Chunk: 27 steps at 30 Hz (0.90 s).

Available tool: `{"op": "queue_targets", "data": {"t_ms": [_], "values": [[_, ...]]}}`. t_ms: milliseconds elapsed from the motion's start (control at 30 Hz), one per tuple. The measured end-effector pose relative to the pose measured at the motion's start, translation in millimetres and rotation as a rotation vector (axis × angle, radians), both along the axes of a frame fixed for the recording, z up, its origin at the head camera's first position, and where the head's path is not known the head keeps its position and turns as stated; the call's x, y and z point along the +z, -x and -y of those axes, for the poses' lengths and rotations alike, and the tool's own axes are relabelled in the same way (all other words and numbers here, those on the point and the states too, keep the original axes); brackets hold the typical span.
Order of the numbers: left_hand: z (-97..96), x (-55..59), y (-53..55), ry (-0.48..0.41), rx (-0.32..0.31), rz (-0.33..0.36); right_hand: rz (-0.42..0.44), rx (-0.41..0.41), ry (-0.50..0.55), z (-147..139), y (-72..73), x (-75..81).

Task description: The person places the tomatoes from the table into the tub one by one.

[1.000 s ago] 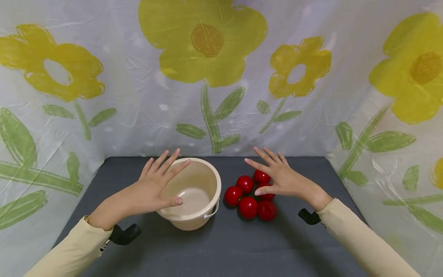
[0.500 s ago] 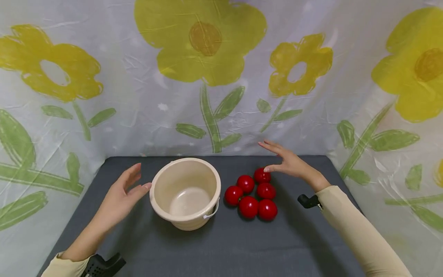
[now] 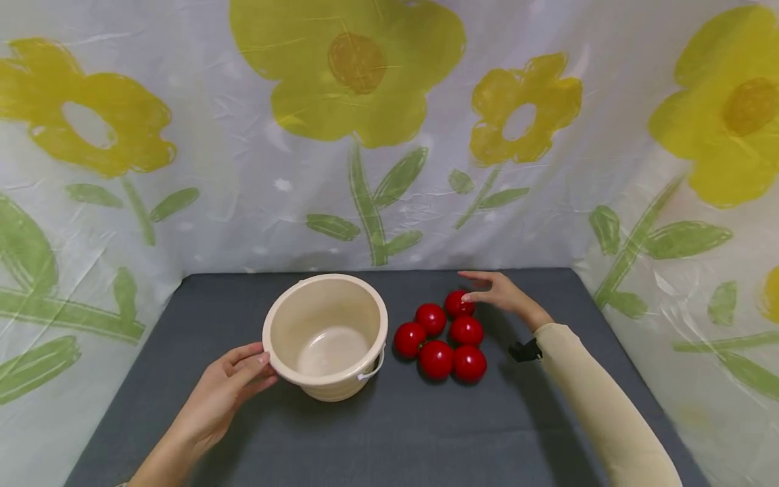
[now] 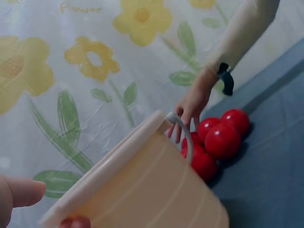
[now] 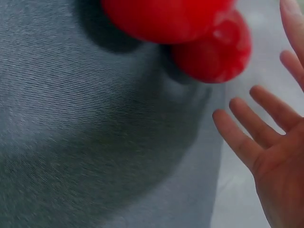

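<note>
A cream bucket point(image 3: 328, 391) with a pale handle stands upright on the dark cloth. My left hand point(image 3: 222, 396) is at its left rim. In the left wrist view a fingertip point(image 4: 76, 222) touches the bucket's outside just below the rim, while the thumb point(image 4: 28, 191) is apart from it. Right of the bucket, several glossy red balls point(image 3: 435, 360) sit in a cluster; their exact kind is unclear. My right hand point(image 3: 502, 295) reaches over the farthest ball point(image 3: 458, 304), fingers extended and holding nothing. In the right wrist view its palm point(image 5: 285, 166) faces the balls, with a gap between.
A dark grey cloth point(image 3: 389, 439) covers the table. White curtains with yellow flowers point(image 3: 359, 61) enclose the back and both sides. The bucket's interior point(image 3: 328, 331) shows only its bare bottom.
My left hand has moved from above the bucket out to the left, then in to its rim. My right hand has lowered toward the farthest ball. The bucket and balls stay put.
</note>
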<state>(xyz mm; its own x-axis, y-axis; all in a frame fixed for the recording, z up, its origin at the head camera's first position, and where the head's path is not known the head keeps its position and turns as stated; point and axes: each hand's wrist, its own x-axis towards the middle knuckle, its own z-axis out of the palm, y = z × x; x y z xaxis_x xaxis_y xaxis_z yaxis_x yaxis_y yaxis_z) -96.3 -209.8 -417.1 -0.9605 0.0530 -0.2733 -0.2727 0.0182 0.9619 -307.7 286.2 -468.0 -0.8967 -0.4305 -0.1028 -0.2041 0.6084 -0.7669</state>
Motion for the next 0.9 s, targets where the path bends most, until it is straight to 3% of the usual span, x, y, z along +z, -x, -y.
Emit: {"op": "queue_targets", "data": {"t_ms": [267,567,900], "values": [[-5.3,-9.7,5.0,-0.109,0.034,0.051,0.110,-0.003,0.040,5,-1.1,-12.2],[-5.3,-18.7,7.0,-0.225,0.058,0.030,0.064,0.014,-0.008,9,-1.7,-12.9],[-8.0,-24.7,9.1,-0.290,0.083,0.001,0.043,-0.016,-0.023,7,2.3,-16.4]]}}
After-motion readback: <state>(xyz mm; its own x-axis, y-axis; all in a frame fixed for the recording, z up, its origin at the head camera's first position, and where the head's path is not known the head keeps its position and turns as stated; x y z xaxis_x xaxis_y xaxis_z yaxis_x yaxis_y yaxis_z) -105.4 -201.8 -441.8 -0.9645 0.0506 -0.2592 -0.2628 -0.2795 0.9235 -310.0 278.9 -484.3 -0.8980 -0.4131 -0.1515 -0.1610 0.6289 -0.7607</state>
